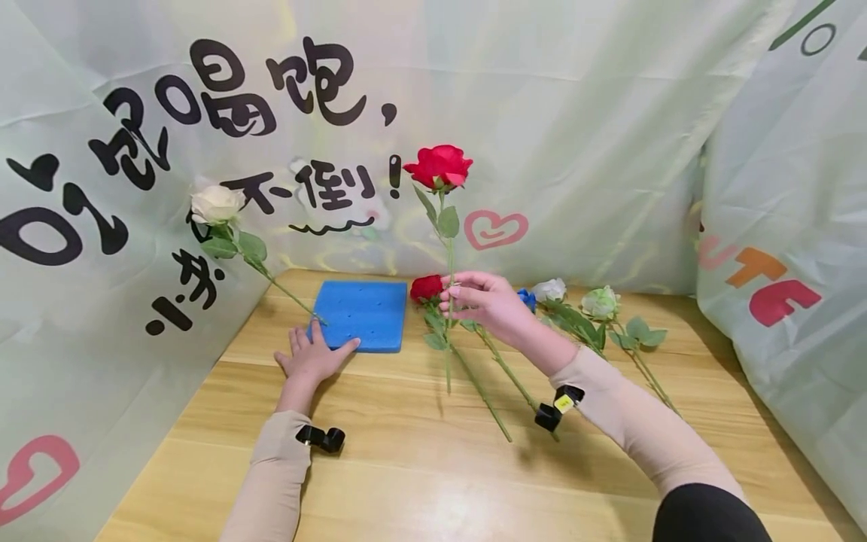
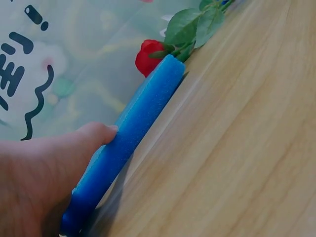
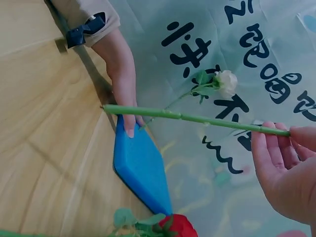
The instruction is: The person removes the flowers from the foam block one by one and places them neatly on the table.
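Note:
A blue foam board point(image 1: 362, 312) with small holes lies on the wooden table. My left hand point(image 1: 314, 357) rests on its near left corner, fingers spread and thumb along the near edge. From the board's left side a white rose point(image 1: 217, 205) stands tilted to the left, its stem end beside my left fingertips. My right hand point(image 1: 489, 305) pinches the green stem of a red rose point(image 1: 439, 167) and holds it upright, bloom at the top, just right of the board. In the right wrist view the bare lower stem point(image 3: 192, 118) runs from my right fingers point(image 3: 276, 148) across the board.
Another red rose point(image 1: 427, 288) lies on the table right of the board. Further right lie a blue flower point(image 1: 527, 299), a white rose point(image 1: 549, 290) and a pale green rose point(image 1: 600, 302), stems pointing toward me. A printed curtain point(image 1: 576, 150) hangs behind the table.

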`<state>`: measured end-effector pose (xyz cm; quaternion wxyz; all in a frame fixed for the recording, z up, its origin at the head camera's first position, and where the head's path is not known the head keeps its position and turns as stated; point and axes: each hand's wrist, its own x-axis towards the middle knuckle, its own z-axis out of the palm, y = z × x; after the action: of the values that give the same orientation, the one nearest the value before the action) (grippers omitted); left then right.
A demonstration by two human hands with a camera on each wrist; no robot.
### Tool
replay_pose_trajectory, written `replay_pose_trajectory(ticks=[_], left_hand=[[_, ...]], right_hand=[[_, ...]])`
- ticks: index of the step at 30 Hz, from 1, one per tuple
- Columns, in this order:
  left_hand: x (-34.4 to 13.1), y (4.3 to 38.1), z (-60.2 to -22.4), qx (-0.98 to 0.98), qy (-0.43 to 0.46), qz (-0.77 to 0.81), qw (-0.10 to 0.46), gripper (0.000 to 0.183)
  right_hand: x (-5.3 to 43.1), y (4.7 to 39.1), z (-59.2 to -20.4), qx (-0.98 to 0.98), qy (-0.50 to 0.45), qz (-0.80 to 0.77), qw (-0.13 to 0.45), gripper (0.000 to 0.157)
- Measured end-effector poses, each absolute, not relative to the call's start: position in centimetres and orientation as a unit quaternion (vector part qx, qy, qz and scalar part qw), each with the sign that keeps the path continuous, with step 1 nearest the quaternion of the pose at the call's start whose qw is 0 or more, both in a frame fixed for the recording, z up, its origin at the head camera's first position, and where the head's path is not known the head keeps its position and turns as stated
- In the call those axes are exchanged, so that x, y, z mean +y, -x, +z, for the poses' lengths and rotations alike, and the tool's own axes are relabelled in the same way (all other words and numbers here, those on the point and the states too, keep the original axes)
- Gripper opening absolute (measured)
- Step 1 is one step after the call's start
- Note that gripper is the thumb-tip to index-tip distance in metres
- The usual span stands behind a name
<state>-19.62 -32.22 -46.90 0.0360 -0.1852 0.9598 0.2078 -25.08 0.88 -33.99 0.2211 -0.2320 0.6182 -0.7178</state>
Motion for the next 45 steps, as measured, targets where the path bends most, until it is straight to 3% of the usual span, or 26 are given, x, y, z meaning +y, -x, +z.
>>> replay_pose_trajectory(ticks=[9,28,45], left_hand=[[-32.2,19.5,-47.0,0.958,0.188,0.213,0.032,0.118],[-32.3,20.3,-46.9,0.959,0.181,0.214,0.030,0.120],[-32.3,19.9,-47.0,0.958,0.185,0.217,0.035,0.119]], right_hand=[[5.3,23.7,-34.0,0.617,0.226,-0.715,0.238,0.019],[13.9,22.8,-34.9,0.627,0.243,-0.687,0.275,0.029],[17.0,24.4,-40.9,0.588,0.159,-0.707,0.360,0.032]])
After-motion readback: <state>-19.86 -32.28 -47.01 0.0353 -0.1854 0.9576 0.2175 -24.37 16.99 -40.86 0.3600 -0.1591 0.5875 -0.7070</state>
